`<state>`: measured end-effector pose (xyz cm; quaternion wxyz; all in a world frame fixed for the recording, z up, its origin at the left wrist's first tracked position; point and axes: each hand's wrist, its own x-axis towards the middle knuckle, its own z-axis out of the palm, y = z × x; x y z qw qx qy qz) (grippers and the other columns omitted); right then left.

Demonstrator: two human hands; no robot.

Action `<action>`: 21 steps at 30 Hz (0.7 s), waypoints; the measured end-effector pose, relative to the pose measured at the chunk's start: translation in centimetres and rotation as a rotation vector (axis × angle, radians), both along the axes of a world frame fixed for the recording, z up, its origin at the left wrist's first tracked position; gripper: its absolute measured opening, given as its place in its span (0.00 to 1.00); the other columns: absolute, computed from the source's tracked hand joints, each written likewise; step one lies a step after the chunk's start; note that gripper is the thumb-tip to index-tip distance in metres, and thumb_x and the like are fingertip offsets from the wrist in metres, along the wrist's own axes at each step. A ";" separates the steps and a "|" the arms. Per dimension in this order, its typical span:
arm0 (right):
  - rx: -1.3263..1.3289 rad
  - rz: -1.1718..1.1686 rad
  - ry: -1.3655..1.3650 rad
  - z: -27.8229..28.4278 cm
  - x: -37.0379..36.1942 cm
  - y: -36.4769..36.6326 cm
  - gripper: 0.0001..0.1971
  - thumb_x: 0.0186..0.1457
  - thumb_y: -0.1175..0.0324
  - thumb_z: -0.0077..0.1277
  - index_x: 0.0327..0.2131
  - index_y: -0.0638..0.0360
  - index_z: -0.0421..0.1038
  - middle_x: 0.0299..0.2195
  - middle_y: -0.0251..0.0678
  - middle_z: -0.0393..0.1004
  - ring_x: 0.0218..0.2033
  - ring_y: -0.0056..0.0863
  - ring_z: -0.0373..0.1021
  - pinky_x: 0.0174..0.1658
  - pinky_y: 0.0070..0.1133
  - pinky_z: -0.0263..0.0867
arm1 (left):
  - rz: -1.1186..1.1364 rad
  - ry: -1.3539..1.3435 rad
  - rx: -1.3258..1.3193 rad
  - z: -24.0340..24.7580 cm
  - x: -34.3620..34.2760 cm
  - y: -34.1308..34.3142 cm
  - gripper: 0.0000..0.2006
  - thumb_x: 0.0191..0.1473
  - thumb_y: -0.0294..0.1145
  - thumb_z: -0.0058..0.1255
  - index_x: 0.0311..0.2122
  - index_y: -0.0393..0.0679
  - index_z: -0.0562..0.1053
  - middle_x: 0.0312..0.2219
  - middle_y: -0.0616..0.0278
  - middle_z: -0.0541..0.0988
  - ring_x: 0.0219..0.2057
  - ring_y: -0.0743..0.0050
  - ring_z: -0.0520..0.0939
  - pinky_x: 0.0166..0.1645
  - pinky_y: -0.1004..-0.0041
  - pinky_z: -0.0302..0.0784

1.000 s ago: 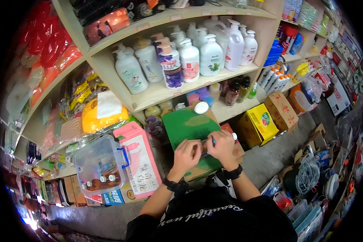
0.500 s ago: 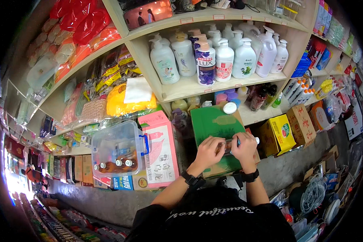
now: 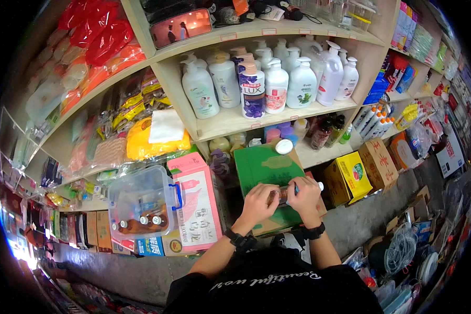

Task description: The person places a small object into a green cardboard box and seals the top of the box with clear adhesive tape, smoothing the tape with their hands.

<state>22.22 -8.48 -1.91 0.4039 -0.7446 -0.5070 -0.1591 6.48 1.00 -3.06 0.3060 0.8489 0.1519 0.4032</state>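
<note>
Over the green carton (image 3: 269, 175), a small brown bottle (image 3: 283, 195) lies sideways between my hands, its white cap pointing right. My left hand (image 3: 261, 203) has its fingers curled round the bottle's left end. Near the cap end, my right hand (image 3: 304, 196) grips it as well, the fingers bent over the top. Much of the bottle is hidden by the fingers. At the far edge of the carton sits a round white-topped container (image 3: 283, 146). Left of it, a clear plastic bin (image 3: 136, 194) with a blue latch holds several brown bottles (image 3: 144, 224) with white caps.
A pink and white carton (image 3: 198, 204) stands between the bin and the green carton. Pump bottles (image 3: 252, 91) line the shelf ahead, below a phone (image 3: 181, 28) playing a video. Yellow (image 3: 350, 178) and brown cartons (image 3: 379, 165) stand at right; wire goods (image 3: 402, 248) lie lower right.
The whole view has shifted, with the shelves and cartons slightly further left in the picture. Both hands still grip the bottle in nearly the same pose.
</note>
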 end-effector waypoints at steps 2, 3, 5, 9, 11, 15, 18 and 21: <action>-0.020 -0.020 -0.006 0.2 0.0 -0.1 0.06 0.50 0.70 0.57 0.23 0.59 0.77 0.22 0.42 0.77 0.26 0.45 0.74 0.32 0.36 0.69 | 0.008 -0.010 -0.009 0.0 0.0 0.0 0.06 0.58 0.25 0.59 0.41 0.38 0.78 0.41 0.53 0.86 0.39 0.52 0.86 0.45 0.59 0.84; -0.017 -0.011 -0.011 0.2 0.0 -0.2 0.06 0.50 0.70 0.57 0.23 0.59 0.77 0.22 0.42 0.77 0.26 0.45 0.74 0.32 0.36 0.69 | 0.000 -0.012 -0.006 0.0 0.0 -0.1 0.06 0.59 0.25 0.59 0.41 0.38 0.78 0.40 0.53 0.86 0.39 0.52 0.86 0.45 0.59 0.84; -0.013 -0.020 0.001 0.2 0.0 -0.3 0.05 0.50 0.70 0.56 0.24 0.58 0.77 0.23 0.42 0.79 0.27 0.45 0.75 0.32 0.36 0.69 | 0.004 -0.023 0.002 0.1 0.0 -0.1 0.06 0.59 0.25 0.59 0.40 0.38 0.78 0.40 0.53 0.86 0.39 0.52 0.86 0.44 0.59 0.84; -0.021 -0.003 -0.029 0.0 -0.1 0.0 0.06 0.51 0.70 0.55 0.23 0.59 0.77 0.23 0.42 0.79 0.27 0.45 0.75 0.32 0.36 0.70 | 0.021 -0.031 0.011 0.0 -0.3 -0.1 0.06 0.60 0.26 0.59 0.40 0.37 0.77 0.39 0.54 0.85 0.37 0.53 0.86 0.43 0.60 0.84; -0.024 0.017 -0.036 0.1 -0.1 -0.2 0.07 0.52 0.70 0.55 0.23 0.59 0.77 0.24 0.43 0.79 0.27 0.45 0.75 0.31 0.36 0.69 | -0.006 0.013 -0.008 0.0 -0.4 -0.1 0.06 0.60 0.27 0.60 0.40 0.37 0.77 0.38 0.54 0.85 0.36 0.53 0.85 0.41 0.60 0.84; -0.032 0.017 0.000 0.3 -0.3 -0.3 0.07 0.54 0.69 0.53 0.24 0.56 0.78 0.25 0.43 0.80 0.29 0.50 0.76 0.36 0.40 0.71 | 0.013 -0.063 0.049 0.1 -0.2 -0.1 0.06 0.61 0.28 0.60 0.41 0.39 0.77 0.36 0.55 0.85 0.33 0.54 0.84 0.39 0.61 0.83; -0.022 0.010 -0.002 0.4 -0.1 0.0 0.08 0.54 0.69 0.54 0.23 0.56 0.77 0.24 0.42 0.79 0.28 0.48 0.75 0.33 0.39 0.70 | 0.033 -0.044 0.045 0.0 -0.2 -0.2 0.06 0.58 0.28 0.61 0.40 0.42 0.77 0.34 0.57 0.84 0.34 0.55 0.84 0.40 0.61 0.82; -0.026 -0.006 -0.001 0.0 0.0 0.2 0.08 0.53 0.69 0.54 0.22 0.56 0.77 0.24 0.42 0.79 0.27 0.48 0.75 0.32 0.39 0.69 | 0.045 -0.049 0.039 -0.1 -0.1 -0.1 0.07 0.56 0.28 0.61 0.39 0.43 0.76 0.32 0.58 0.83 0.34 0.55 0.84 0.41 0.61 0.81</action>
